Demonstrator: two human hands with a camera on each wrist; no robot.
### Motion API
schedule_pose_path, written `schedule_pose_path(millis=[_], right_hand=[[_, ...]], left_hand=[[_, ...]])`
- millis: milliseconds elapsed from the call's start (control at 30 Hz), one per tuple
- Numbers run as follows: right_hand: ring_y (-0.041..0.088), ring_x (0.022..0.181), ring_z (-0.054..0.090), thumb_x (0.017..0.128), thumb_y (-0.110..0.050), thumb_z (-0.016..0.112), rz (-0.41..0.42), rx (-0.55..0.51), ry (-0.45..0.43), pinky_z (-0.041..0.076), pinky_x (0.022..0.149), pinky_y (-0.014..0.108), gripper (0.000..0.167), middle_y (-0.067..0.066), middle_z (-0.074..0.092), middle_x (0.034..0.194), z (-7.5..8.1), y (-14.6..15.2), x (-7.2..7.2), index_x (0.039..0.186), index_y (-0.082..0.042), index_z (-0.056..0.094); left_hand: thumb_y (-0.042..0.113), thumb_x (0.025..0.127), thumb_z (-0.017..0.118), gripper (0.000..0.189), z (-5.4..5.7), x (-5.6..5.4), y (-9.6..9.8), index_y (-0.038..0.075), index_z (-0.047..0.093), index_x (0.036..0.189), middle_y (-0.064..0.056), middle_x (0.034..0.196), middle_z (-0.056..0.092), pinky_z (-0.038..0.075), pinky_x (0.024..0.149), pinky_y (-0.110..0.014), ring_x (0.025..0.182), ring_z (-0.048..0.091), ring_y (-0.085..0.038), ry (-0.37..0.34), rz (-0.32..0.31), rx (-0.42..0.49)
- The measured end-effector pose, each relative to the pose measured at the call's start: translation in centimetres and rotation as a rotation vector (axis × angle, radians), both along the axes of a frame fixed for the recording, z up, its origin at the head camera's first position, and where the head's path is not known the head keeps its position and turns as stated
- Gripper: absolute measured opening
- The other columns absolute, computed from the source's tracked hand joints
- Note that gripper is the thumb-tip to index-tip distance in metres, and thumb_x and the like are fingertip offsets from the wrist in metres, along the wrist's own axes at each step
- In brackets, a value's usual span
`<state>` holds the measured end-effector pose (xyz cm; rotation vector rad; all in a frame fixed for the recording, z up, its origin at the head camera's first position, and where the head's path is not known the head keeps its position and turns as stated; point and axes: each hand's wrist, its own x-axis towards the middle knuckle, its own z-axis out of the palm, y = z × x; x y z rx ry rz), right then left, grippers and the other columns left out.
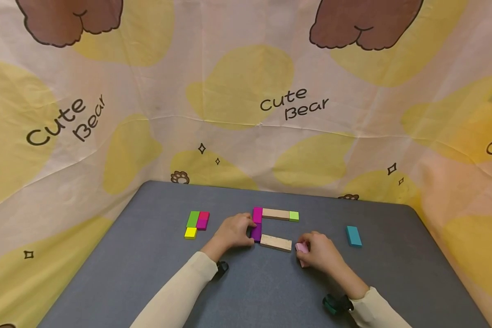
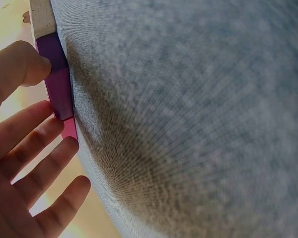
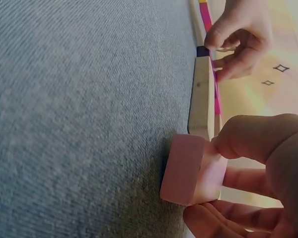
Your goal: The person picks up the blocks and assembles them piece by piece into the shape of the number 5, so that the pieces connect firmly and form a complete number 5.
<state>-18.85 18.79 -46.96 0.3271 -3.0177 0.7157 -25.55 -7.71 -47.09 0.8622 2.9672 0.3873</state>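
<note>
My right hand (image 1: pixel 320 253) pinches a pink block (image 3: pixel 181 168) between thumb and fingers, low over the table, just right of the near wooden block (image 1: pixel 276 243). My left hand (image 1: pixel 233 231) rests against the left side of a purple block (image 1: pixel 256 232), its thumb at the near end. In the left wrist view, the fingers (image 2: pixel 39 161) are fairly straight and spread along the block's side. A magenta block (image 1: pixel 257 214) continues the line behind the purple one. From it a far wooden block (image 1: pixel 275 213) runs right to a light green block (image 1: pixel 294 216).
To the left lie a green block (image 1: pixel 192 219), a red block (image 1: pixel 204 215), a small purple block (image 1: pixel 202 224) and a yellow block (image 1: pixel 190 233), grouped together. A blue block (image 1: pixel 354 236) lies alone at right. Behind the grey table (image 1: pixel 147 273) hangs a patterned cloth (image 1: pixel 238 159).
</note>
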Motion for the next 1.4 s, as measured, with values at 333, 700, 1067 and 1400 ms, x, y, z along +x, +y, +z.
schedule_pose_path(millis=[333,700,1067,1400], right_hand=[[0.013,0.065,0.048,0.07,-0.018,0.076,0.014,0.013,0.001,0.04,0.057,0.028,0.019,0.002,0.056,0.075,-0.4,-0.5,-0.1,0.086,-0.009,0.072],[0.012,0.074,0.048,0.07,-0.03,0.082,0.133,0.117,-0.035,0.042,0.062,0.031,0.039,-0.001,0.06,0.092,0.3,0.7,0.0,0.104,-0.016,0.071],[0.024,0.103,0.058,0.067,-0.027,0.081,0.271,0.181,-0.002,0.051,0.081,0.047,0.054,0.003,0.064,0.114,0.3,1.8,0.2,0.117,-0.014,0.067],[0.019,0.095,0.06,0.066,-0.036,0.081,0.234,0.186,0.071,0.051,0.073,0.041,0.05,-0.002,0.065,0.105,-0.2,1.5,0.5,0.11,-0.015,0.07]], left_hand=[[0.032,0.071,0.077,0.041,0.0,0.1,0.0,0.013,0.075,0.108,0.003,0.094,0.06,0.049,0.071,-0.03,0.082,0.056,-0.011,-0.009,0.006,0.004],[0.034,0.071,0.077,0.042,-0.2,0.0,-0.2,0.014,0.075,0.108,0.002,0.096,0.061,0.051,0.073,-0.032,0.085,0.057,-0.013,0.008,-0.002,0.005],[0.034,0.071,0.077,0.042,-0.1,0.0,-0.2,0.014,0.075,0.108,0.002,0.096,0.061,0.05,0.074,-0.032,0.085,0.057,-0.012,-0.002,-0.001,0.013],[0.034,0.071,0.077,0.042,-0.1,0.1,-0.1,0.014,0.075,0.108,0.003,0.095,0.06,0.05,0.073,-0.031,0.085,0.057,-0.012,-0.017,0.006,0.02]])
